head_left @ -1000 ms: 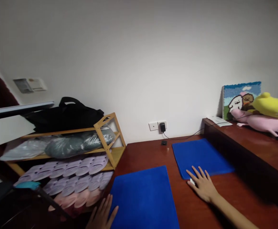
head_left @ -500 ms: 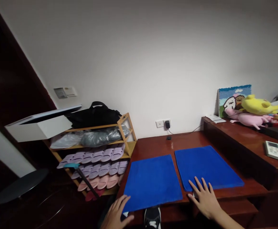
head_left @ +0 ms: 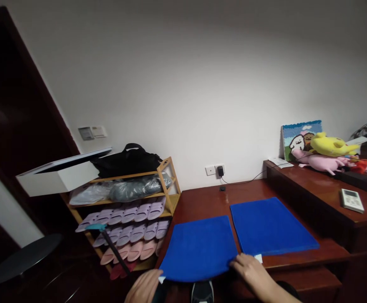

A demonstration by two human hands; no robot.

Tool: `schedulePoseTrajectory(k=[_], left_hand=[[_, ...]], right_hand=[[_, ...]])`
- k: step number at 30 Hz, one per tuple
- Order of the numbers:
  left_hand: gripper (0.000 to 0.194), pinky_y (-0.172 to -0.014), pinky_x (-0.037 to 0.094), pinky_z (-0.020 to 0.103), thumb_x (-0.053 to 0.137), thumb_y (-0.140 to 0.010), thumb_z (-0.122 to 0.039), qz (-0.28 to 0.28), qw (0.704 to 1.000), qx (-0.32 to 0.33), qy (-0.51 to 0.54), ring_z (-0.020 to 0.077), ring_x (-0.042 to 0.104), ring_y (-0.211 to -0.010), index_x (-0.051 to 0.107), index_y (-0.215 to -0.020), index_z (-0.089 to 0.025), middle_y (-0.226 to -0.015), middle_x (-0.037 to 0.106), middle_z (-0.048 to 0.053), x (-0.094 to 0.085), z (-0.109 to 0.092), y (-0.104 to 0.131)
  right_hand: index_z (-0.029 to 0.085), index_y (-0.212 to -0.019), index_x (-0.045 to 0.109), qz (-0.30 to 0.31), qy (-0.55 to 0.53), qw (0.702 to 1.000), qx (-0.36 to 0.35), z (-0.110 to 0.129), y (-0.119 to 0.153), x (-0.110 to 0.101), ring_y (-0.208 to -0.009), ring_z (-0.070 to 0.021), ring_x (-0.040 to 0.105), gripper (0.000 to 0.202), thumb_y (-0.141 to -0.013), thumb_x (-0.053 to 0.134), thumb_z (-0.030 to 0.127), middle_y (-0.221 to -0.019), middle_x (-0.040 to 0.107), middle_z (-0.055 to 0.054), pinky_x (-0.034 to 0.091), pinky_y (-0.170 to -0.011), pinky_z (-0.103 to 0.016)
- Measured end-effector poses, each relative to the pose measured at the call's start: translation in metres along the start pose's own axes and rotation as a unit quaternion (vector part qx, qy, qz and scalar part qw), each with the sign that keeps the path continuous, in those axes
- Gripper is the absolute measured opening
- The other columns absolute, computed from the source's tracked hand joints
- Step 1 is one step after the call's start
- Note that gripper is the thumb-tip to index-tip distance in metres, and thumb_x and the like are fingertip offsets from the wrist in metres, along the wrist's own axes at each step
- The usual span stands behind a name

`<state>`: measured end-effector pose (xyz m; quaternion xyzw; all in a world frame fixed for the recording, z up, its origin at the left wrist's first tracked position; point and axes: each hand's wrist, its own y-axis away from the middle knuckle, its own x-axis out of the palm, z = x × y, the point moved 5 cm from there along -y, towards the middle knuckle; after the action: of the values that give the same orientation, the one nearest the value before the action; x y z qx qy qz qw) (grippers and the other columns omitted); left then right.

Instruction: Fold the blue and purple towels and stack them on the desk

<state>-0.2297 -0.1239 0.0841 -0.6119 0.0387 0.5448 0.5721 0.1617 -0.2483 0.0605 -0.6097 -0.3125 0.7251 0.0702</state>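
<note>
Two blue cloths lie flat side by side on the dark red wooden surface. My left hand (head_left: 143, 287) is closed at the near left corner of the left blue cloth (head_left: 200, 248), beside a small white tag. At that cloth's near right corner is my right hand (head_left: 248, 269), its fingers bent together on the edge. The cloth's near edge sags between both hands. The right blue cloth (head_left: 271, 227) is untouched, with a white tag (head_left: 258, 258) at its near left corner.
A wooden shoe rack (head_left: 169, 185) with slippers (head_left: 129, 210), a black bag (head_left: 128, 162) and a white box (head_left: 59, 176) stands left. Plush toys (head_left: 331, 145) and a white device (head_left: 352, 200) lie on the raised ledge at right. A shoe (head_left: 202, 291) shows below.
My right hand has moved left from the right cloth to the left cloth's near right corner and closed. My left hand has closed at the near left corner. The view has shifted slightly.
</note>
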Motion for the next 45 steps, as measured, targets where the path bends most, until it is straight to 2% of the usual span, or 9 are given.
schedulePoseTrajectory(k=[9,12,14,21,27,31,35,41,45], left_hand=[[0.041,-0.100,0.056,0.036,0.049,-0.099,-0.055,-0.020,0.972,-0.175,0.155,0.0241,0.070,-0.111,0.072,-0.119,-0.027,-0.120,0.076,0.004,-0.186,-0.015,-0.197],[0.041,-0.094,0.057,0.034,0.058,-0.093,-0.059,0.008,0.957,-0.189,0.221,0.0245,0.072,-0.105,0.076,-0.108,-0.026,-0.113,0.079,0.003,-0.210,-0.034,-0.238],[0.039,-0.091,0.057,0.033,0.061,-0.091,-0.058,0.044,0.945,-0.190,0.261,0.0242,0.073,-0.102,0.077,-0.104,-0.025,-0.109,0.080,0.003,-0.200,-0.050,-0.256],[0.033,-0.078,0.052,0.029,0.057,-0.095,-0.047,0.188,0.909,-0.129,0.350,0.0209,0.072,-0.084,0.077,-0.094,-0.020,-0.093,0.080,0.003,-0.077,-0.103,-0.318],[0.030,-0.082,0.051,0.031,0.056,-0.095,-0.039,0.034,0.935,-0.173,0.306,0.0215,0.070,-0.088,0.074,-0.102,-0.017,-0.099,0.079,0.008,-0.030,-0.106,-0.412],[0.027,-0.080,0.050,0.029,0.054,-0.098,-0.038,-0.027,0.951,-0.153,0.268,0.0182,0.066,-0.083,0.073,-0.104,-0.018,-0.099,0.076,0.006,-0.023,-0.122,-0.432],[0.026,-0.075,0.049,0.029,0.049,-0.102,-0.034,0.003,0.965,-0.062,0.254,0.0168,0.064,-0.078,0.071,-0.104,-0.019,-0.092,0.073,0.005,0.009,-0.163,-0.391],[0.019,-0.069,0.045,0.033,0.049,-0.097,-0.018,0.105,0.951,0.196,0.213,0.0187,0.061,-0.072,0.065,-0.088,-0.020,-0.078,0.068,0.004,0.107,-0.244,-0.263],[0.012,-0.067,0.042,0.032,0.051,-0.092,-0.014,0.105,0.952,0.210,0.197,0.0186,0.058,-0.072,0.060,-0.087,-0.021,-0.079,0.064,0.003,0.144,-0.259,-0.223]], right_hand=[[0.027,-0.142,0.057,-0.141,0.007,0.990,-0.012,-0.041,-0.050,-0.257,-0.106,-0.0209,0.067,0.047,-0.100,0.038,0.018,-0.122,0.073,-0.006,0.055,-0.094,-0.039],[0.029,-0.142,0.058,-0.142,0.037,0.989,0.009,-0.060,-0.035,-0.306,-0.107,-0.0219,0.067,0.046,-0.101,0.038,0.022,-0.123,0.072,-0.006,0.054,-0.094,-0.039],[0.029,-0.139,0.061,-0.123,0.053,0.990,0.030,-0.077,-0.023,-0.317,-0.105,-0.0234,0.066,0.044,-0.101,0.039,0.027,-0.122,0.073,-0.005,0.054,-0.093,-0.041],[0.028,-0.113,0.074,-0.052,0.058,0.989,0.122,-0.176,-0.010,-0.278,-0.089,-0.0193,0.071,0.034,-0.100,0.042,0.027,-0.108,0.077,-0.004,0.053,-0.080,-0.031],[0.017,-0.117,0.070,-0.086,0.065,0.976,0.190,-0.252,-0.055,-0.306,-0.094,-0.0198,0.071,0.035,-0.097,0.041,0.017,-0.110,0.076,-0.010,0.052,-0.082,-0.028],[0.017,-0.117,0.069,-0.138,0.075,0.967,0.200,-0.279,-0.062,-0.324,-0.094,-0.0211,0.070,0.034,-0.101,0.040,0.023,-0.108,0.075,-0.011,0.052,-0.082,-0.030],[0.019,-0.119,0.067,-0.127,0.065,0.964,0.224,-0.298,-0.011,-0.279,-0.100,-0.0234,0.070,0.034,-0.100,0.040,0.028,-0.113,0.073,-0.011,0.054,-0.087,-0.034],[0.026,-0.098,0.070,0.025,-0.002,0.953,0.303,-0.288,0.140,-0.114,-0.080,-0.0282,0.075,0.037,-0.095,0.034,0.029,-0.094,0.074,-0.011,0.059,-0.068,-0.040],[0.038,-0.106,0.072,0.000,0.004,0.954,0.299,-0.278,0.189,-0.061,-0.099,-0.0306,0.074,0.037,-0.098,0.036,0.038,-0.115,0.073,-0.014,0.061,-0.074,-0.036]])
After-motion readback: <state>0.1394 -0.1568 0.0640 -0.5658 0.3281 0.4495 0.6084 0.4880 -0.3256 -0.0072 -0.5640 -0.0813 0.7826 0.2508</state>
